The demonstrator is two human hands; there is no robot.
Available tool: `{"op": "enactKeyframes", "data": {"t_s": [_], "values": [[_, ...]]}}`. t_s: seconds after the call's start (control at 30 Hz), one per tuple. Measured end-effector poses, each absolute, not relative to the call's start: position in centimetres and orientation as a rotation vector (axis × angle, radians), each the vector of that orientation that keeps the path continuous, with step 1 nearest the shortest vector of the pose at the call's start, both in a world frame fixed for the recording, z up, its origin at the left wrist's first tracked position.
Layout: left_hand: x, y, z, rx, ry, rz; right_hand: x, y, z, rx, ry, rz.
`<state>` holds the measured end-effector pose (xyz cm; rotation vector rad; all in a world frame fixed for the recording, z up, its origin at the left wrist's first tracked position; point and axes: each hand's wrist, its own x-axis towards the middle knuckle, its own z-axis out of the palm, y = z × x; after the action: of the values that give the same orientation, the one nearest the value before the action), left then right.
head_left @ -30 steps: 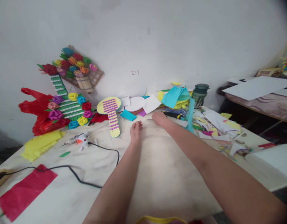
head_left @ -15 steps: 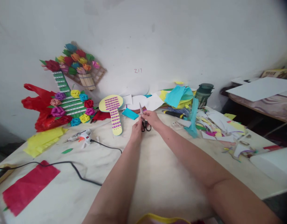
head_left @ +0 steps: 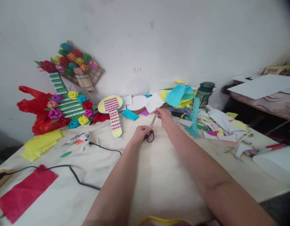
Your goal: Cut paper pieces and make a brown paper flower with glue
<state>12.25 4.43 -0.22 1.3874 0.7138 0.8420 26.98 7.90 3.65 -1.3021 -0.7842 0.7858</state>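
Observation:
Small scissors [head_left: 150,136] with black handles are held by my left hand [head_left: 142,133], its fingers closed around them near the pivot. Their blades point up and to the right, toward my right hand [head_left: 164,116]. The fingers of my right hand are bent together at the blade tips; whether they pinch something small cannot be made out. Just behind the hands lie a white paper piece [head_left: 154,102], a purple scrap [head_left: 144,112] and a folded blue paper [head_left: 130,114].
A yellow guitar-like cutout [head_left: 115,121], a glue gun [head_left: 84,139] with a black cord and a flower-trimmed green guitar [head_left: 70,110] stand left. Paper scraps [head_left: 220,125] and a green bottle [head_left: 205,94] are at right. Red paper [head_left: 27,193] lies front left.
My hands have moved apart. The right hand has shifted right and up toward the blade tips, while the left now grips the scissors, which have tilted to the right.

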Motion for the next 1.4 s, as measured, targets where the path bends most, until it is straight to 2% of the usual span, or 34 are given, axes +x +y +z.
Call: {"op": "enactKeyframes", "data": {"t_s": [0.07, 0.23, 0.33, 0.37, 0.53, 0.6, 0.77, 0.9, 1.03, 1.1, 1.23, 1.3, 1.4], "values": [[12.3, 4.4, -0.3, 1.379, 0.715, 0.848, 28.6, 8.0, 3.8, -1.581, -0.878, 0.515], [12.4, 4.9, -0.4, 1.257, 0.767, 1.113, 31.3, 6.6, 3.9, -1.85, -1.032, 0.251], [12.4, 5.1, -0.3, 1.156, 0.868, 1.308, 30.2, 6.1, 3.1, -2.072, -1.462, -0.27], [12.4, 5.3, -0.3, 1.112, 0.895, 1.362, 29.3, 6.0, 2.7, -2.103, -1.588, -0.35], [12.3, 6.1, -1.1, 1.018, 0.895, 1.456, 23.9, 6.2, -0.2, -1.928, -2.334, -0.071], [12.3, 6.4, -1.5, 1.035, 0.917, 1.445, 23.5, 6.3, -1.0, -1.842, -2.444, -0.032], [12.3, 6.4, -1.6, 1.128, 1.019, 1.378, 28.0, 6.6, -1.6, -2.106, -2.146, -0.064], [12.4, 6.1, -1.3, 1.128, 1.073, 1.394, 31.4, 5.9, -1.3, -2.238, -2.024, -0.304], [12.6, 6.0, -1.1, 1.04, 1.091, 1.469, 31.0, 5.2, -1.0, -2.384, -1.878, -0.473], [12.6, 6.0, -1.0, 1.006, 1.094, 1.492, 29.8, 5.1, -1.0, -2.317, -1.936, -0.404], [12.5, 6.1, -1.1, 1.014, 1.103, 1.499, 28.4, 5.3, -1.5, -2.019, -2.284, -0.051], [12.5, 6.1, -1.3, 1.05, 1.126, 1.49, 29.1, 5.3, -1.4, -2.145, -2.19, -0.09], [12.6, 6.3, -1.5, 1.145, 1.233, 1.464, 30.3, 5.1, -0.5, -2.265, -1.956, -0.347]]}}
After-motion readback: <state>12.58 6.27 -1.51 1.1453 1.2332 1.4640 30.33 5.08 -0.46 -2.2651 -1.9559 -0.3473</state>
